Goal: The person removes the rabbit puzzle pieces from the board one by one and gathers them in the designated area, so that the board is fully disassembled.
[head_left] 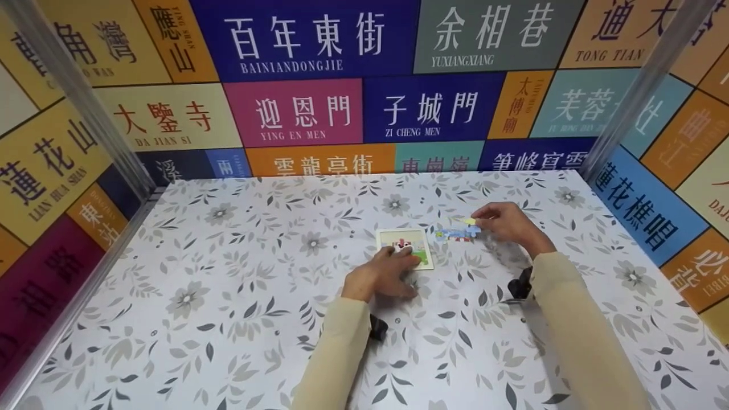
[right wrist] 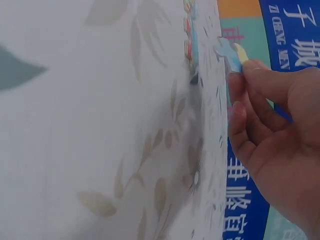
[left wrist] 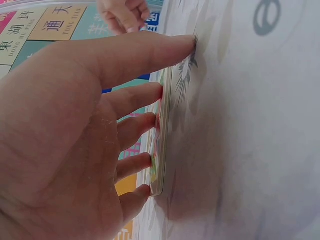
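A small framed puzzle board [head_left: 430, 259] with a pale border and a partly coloured picture lies flat on the table. My left hand [head_left: 383, 273] rests on it with extended fingers. In the left wrist view the fingertips touch the top of the board, while the thumb [left wrist: 150, 52] reaches to the table beside its edge. My right hand [head_left: 507, 223] pinches a blue and yellow puzzle piece [right wrist: 230, 55] between thumb and fingers, raised off the table. Close by, to the right of the board, lie several loose puzzle pieces [head_left: 450, 234], mostly blue with some red and white.
The table [head_left: 245, 341] wears a white cloth printed with grey flowers and leaves. Panels [head_left: 293, 111] with large characters stand behind and on both sides. Dark wrist devices [head_left: 377, 327] sit at the cuffs of the pale sleeves.
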A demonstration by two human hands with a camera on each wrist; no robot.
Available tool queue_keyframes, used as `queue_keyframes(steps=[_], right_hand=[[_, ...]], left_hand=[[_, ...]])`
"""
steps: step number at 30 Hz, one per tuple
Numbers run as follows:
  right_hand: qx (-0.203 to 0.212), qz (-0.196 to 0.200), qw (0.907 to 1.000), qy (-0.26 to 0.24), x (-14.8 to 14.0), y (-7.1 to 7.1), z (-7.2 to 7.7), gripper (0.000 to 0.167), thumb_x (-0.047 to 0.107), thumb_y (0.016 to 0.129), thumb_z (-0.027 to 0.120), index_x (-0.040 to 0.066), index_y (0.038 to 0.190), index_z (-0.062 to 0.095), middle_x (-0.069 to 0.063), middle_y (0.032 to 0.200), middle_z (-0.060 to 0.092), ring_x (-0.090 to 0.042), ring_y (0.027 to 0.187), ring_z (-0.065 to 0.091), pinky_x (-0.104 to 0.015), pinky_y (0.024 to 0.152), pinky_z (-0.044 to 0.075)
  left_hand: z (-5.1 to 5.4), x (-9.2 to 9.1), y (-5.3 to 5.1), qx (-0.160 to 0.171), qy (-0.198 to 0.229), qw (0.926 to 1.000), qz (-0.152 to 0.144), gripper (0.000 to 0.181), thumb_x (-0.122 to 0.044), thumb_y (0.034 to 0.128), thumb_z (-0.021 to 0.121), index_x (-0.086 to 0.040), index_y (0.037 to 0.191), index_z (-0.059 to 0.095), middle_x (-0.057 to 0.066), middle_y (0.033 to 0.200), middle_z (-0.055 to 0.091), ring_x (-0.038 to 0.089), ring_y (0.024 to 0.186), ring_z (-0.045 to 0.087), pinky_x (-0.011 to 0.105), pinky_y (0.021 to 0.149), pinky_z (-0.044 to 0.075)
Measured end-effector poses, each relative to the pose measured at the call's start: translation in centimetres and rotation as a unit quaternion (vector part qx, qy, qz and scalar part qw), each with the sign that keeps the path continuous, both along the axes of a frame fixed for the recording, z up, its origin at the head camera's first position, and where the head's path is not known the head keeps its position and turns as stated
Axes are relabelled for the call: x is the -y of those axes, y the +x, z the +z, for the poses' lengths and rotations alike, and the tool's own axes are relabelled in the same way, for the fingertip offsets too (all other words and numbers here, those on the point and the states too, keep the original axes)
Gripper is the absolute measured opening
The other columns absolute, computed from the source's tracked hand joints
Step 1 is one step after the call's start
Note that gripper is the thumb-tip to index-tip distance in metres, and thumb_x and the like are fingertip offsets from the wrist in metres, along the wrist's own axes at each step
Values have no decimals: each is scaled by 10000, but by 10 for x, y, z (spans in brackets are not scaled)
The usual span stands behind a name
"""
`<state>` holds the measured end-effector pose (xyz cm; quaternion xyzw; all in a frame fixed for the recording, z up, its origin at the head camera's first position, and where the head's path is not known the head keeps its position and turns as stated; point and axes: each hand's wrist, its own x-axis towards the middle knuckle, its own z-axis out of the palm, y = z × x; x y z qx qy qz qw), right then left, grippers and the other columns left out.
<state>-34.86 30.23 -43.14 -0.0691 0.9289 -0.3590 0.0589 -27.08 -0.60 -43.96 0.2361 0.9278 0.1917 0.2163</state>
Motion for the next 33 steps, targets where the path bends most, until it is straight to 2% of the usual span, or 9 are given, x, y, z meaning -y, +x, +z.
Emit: queue_keyframes(steps=[4, 9, 16, 18, 22, 25, 28, 33], right_hand=[[250, -223, 9994, 72, -9, 2, -5, 287, 148, 991, 616, -8, 1222, 682, -250, 1199, 670, -176, 819, 595, -258, 664, 481], [368, -497, 9979, 184, -13, 2, -11, 273, 119, 978, 622, -34, 1196, 682, -243, 1192, 668, -145, 847, 568, -230, 715, 465], [257, -530, 9976, 368, -3, -1, -11, 279, 142, 991, 572, -29, 1187, 672, -259, 1230, 646, -327, 1076, 593, -425, 920, 490], [215, -493, 9980, 346, 5, -2, -9, 299, 165, 1004, 550, -32, 1197, 665, -259, 1224, 646, -332, 1079, 602, -437, 916, 494], [38, -231, 9994, 268, 26, -2, -3, 321, 198, 1023, 534, -26, 1208, 670, -250, 1197, 666, -335, 1033, 631, -418, 854, 507], [-46, 6, 9998, 175, 44, -2, 3, 313, 198, 1031, 528, -9, 1215, 674, -239, 1224, 664, -358, 1070, 637, -443, 876, 513], [-27, 231, 9997, 48, 63, -4, 8, 305, 204, 1036, 530, 14, 1227, 674, -217, 1238, 664, -359, 1090, 637, -459, 875, 518], [-4, 625, 9979, -143, 96, -5, 8, 306, 207, 1025, 562, 18, 1239, 672, -199, 1222, 672, -314, 1075, 632, -420, 868, 521]], left_hand=[[0, -1, 0, 0, 2, 10000, 23, 711, -358, 897, 719, -347, 1533, 401, -84, 1687, 201, 289, 1578, 102, 538, 1243, 231], [0, -2, 1, -6, 12, 10000, 94, 719, -354, 885, 729, -353, 1528, 409, -98, 1683, 209, 286, 1579, 101, 538, 1244, 226], [3, -3, 2, -67, -40, 10000, 30, 696, -359, 901, 710, -334, 1530, 413, -77, 1683, 217, 297, 1576, 110, 528, 1246, 231], [3, -4, 3, -129, -111, 9998, -64, 690, -368, 914, 693, -317, 1538, 403, -57, 1688, 207, 308, 1576, 109, 518, 1263, 189], [8, -9, 10, -454, -397, 9980, -192, 640, -376, 931, 671, -263, 1518, 441, -2, 1678, 247, 334, 1567, 145, 517, 1279, 122], [11, -14, 17, -739, -614, 9952, -198, 597, -370, 940, 658, -215, 1488, 476, 44, 1649, 315, 327, 1547, 215, 524, 1271, 163], [10, -12, 24, -871, -689, 9938, -9, 610, -371, 956, 634, -194, 1509, 447, 82, 1640, 325, 307, 1537, 247, 515, 1259, 214], [4, -3, 32, -836, -671, 9934, 398, 687, -394, 961, 622, -188, 1563, 362, 105, 1662, 271, 302, 1546, 233, 502, 1258, 224]])
